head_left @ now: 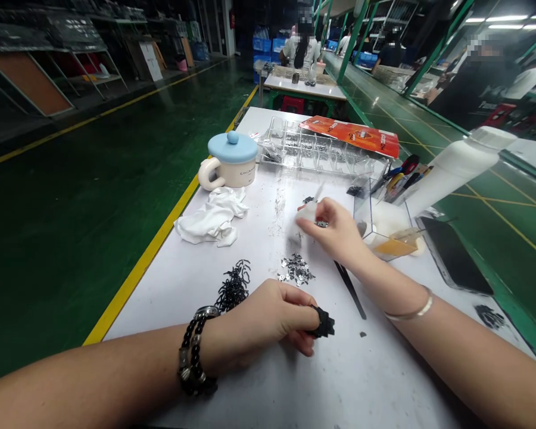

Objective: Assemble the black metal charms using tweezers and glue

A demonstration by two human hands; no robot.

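Near the front of the white table, my left hand [279,313] pinches a small black part [325,322] between thumb and fingers. Farther forward and to the right, my right hand [333,229] is closed on a small translucent white bottle [308,213] with a thin nozzle, slightly blurred. Small silvery metal pieces [297,269] lie in a pile between the hands. A heap of black pieces [233,288] sits just beyond my left wrist. Black tweezers [351,289] rest on the table below my right wrist.
A blue-lidded mug [241,167] and a crumpled white cloth [212,217] stand at the left edge. Behind is a clear compartment tray [312,152] under an orange packet [351,136]. A tool holder [384,229], white bottle [462,167] and phone [455,253] occupy the right. People work beyond.
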